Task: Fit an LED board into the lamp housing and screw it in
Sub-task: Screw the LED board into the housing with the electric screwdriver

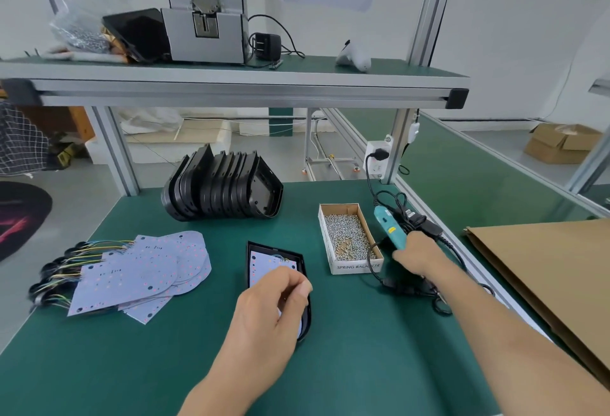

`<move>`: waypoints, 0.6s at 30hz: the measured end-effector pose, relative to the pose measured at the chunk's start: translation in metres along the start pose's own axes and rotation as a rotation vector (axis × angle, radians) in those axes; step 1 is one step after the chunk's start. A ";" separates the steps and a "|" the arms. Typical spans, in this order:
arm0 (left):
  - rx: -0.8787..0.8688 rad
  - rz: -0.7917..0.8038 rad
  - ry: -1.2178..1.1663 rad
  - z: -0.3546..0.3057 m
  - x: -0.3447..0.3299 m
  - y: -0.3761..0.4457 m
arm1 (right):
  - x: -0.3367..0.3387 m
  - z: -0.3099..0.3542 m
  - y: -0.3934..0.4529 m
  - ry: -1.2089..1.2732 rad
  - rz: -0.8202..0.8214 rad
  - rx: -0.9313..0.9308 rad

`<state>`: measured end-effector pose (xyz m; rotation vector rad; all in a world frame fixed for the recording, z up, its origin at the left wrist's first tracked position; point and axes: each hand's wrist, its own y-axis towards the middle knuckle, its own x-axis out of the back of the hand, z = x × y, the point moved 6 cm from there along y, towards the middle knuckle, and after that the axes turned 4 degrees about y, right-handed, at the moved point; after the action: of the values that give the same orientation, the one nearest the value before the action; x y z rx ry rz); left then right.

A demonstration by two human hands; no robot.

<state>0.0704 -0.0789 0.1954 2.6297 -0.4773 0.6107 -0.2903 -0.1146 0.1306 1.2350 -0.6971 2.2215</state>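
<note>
Over on the left we've got the pile of spare LED boards [142, 275] with their wires, not in our way; behind sits the stack of empty housings [222, 189], also clear. Middle of the mat, the lamp housing [307, 311] already has an LED board [264, 265] lying inside it, so we'd say fitting is done or nearly; our left hand [274, 305] hovers over it with fingers pinched together, can't tell if there's a screw in there. Next the screw box [350, 239]; then our right hand [417, 255] wrapped around the teal screwdriver [389, 227]. No screws driven that we can see; the cable [401, 285] loops nearby and might snag.
</note>
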 end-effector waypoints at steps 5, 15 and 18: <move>0.137 0.028 -0.081 0.005 -0.003 0.003 | 0.024 0.020 -0.040 1.062 0.026 -0.012; 0.207 -0.004 -0.293 -0.009 -0.004 0.006 | -0.005 0.108 -0.164 1.925 0.687 0.336; 0.204 -0.037 -0.323 -0.007 0.005 0.000 | -0.010 0.120 -0.178 1.851 0.638 0.421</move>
<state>0.0720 -0.0765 0.2038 2.9406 -0.4801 0.2303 -0.0981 -0.0615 0.2112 -1.2753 0.2440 2.7839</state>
